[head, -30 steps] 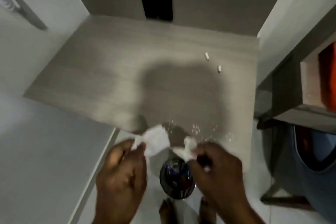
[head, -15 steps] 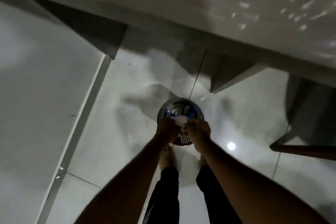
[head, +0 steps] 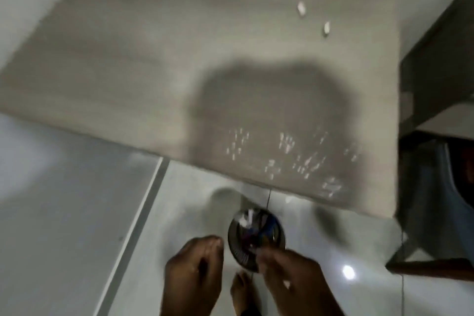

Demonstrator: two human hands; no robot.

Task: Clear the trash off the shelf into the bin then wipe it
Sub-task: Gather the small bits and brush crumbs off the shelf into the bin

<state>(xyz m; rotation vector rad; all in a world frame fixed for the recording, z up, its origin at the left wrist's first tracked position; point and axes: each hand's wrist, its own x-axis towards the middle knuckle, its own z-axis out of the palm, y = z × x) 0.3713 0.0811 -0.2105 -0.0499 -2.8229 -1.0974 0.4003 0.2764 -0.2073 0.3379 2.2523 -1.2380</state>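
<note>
The grey wood-grain shelf point(head: 143, 64) fills the upper half of the head view. Two small white scraps point(head: 302, 9) point(head: 326, 28) lie at its back right, and several white crumbs point(head: 295, 159) are scattered near its front edge. Below it on the floor stands a round metal mesh bin point(head: 256, 236) with crumpled white paper point(head: 246, 218) and dark trash inside. My left hand point(head: 195, 272) hangs just left of the bin, fingers loosely together, holding nothing. My right hand point(head: 289, 277) is blurred over the bin's near rim, its palm hidden.
White floor tiles point(head: 179, 213) surround the bin, and my bare feet point(head: 242, 287) stand just behind it. A white wall panel point(head: 64, 200) runs along the left. A dark wooden stand point(head: 436, 72) and a blue cloth item point(head: 431, 197) are at the right.
Both hands carried the white paper from the shelf edge down to the bin and let it go. The paper now lies in the bin; my view has tilted back up to the shelf.
</note>
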